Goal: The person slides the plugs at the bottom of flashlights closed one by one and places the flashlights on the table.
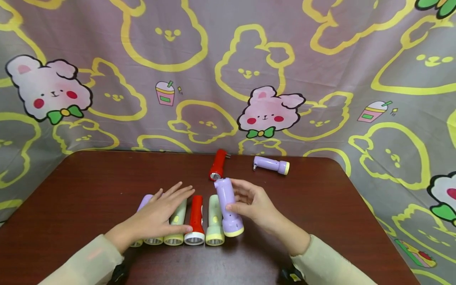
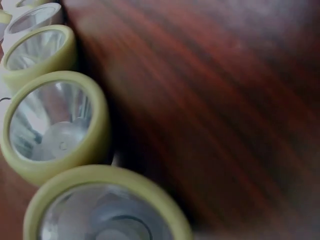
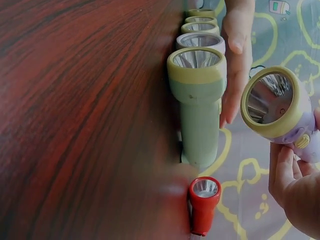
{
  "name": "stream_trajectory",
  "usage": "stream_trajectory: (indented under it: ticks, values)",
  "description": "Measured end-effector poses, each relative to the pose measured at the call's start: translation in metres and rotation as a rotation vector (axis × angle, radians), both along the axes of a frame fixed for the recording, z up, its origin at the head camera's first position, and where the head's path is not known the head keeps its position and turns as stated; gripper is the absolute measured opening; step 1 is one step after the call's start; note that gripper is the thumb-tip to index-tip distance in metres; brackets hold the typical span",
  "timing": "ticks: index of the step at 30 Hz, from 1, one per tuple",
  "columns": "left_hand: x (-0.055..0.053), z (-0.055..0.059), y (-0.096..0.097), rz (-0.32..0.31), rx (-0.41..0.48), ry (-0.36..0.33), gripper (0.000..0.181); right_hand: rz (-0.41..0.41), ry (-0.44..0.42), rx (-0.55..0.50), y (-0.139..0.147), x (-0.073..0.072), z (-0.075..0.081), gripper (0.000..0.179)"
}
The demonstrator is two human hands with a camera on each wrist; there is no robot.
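Observation:
My right hand [image 1: 256, 204] grips a purple flashlight [image 1: 228, 206] with a yellow rim, thumb on its near side. It is held raised and tilted at the right end of a row of flashlights; in the right wrist view its lens [image 3: 270, 100] faces the camera. In that row lie a pale green flashlight [image 1: 215, 221], a red flashlight [image 1: 196, 215] with a white rim, another green flashlight [image 1: 179, 215] and a purple one [image 1: 144, 201] at the left. My left hand [image 1: 156, 217] lies spread over the row's left part, fingers straight, thumb tip at the red flashlight, hiding some bodies.
Farther back on the brown table [image 1: 306, 221] lie a small red flashlight [image 1: 218, 164] and a purple flashlight [image 1: 268, 164], each with metal prongs out. A patterned cloth [image 1: 199, 71] hangs behind the table. The row's lenses [image 2: 52, 120] face the table's near side.

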State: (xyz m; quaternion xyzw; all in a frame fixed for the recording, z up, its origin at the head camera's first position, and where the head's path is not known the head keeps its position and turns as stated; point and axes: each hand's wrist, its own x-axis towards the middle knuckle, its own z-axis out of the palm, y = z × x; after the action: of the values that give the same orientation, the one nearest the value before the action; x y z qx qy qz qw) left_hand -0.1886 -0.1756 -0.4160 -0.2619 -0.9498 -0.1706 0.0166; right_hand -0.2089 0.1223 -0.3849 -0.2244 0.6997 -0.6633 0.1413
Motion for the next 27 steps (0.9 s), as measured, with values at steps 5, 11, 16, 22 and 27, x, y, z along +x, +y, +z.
stream_trajectory:
  ticks: [5, 11, 16, 22, 27]
  values:
    - [0.0, -0.005, 0.002, -0.001, -0.006, -0.041, 0.103, -0.02, 0.019, 0.032, 0.003, -0.001, -0.001, 0.065]
    - [0.0, -0.009, 0.001, -0.012, 0.013, -0.082, 0.105, -0.036, 0.046, 0.07, 0.007, -0.001, -0.003, 0.064]
    - [-0.001, -0.009, 0.001, -0.019, 0.034, -0.11, 0.104, -0.039, 0.09, 0.099, 0.01, -0.001, -0.006, 0.063]
    - [-0.002, -0.009, 0.001, -0.025, 0.002, -0.115, 0.103, -0.066, 0.123, 0.156, 0.014, 0.0, -0.006, 0.068]
    - [-0.003, -0.009, 0.001, -0.026, -0.023, -0.11, 0.105, -0.085, 0.182, 0.25, 0.019, -0.002, -0.009, 0.072]
